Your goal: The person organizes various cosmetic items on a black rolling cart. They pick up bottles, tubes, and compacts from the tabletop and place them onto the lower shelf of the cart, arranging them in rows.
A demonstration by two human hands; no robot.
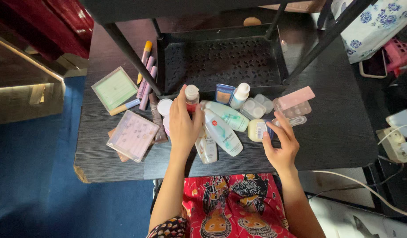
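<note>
My left hand is clamped around a small bottle with a white cap, held upright just above the middle of the bench, while my right hand grips a little yellow jar resting on the bench to the right. The black tray on the far side holds nothing. By my reckoning the sorting has hardly begun, with bottles, tubes and flat cases scattered nearby.
</note>
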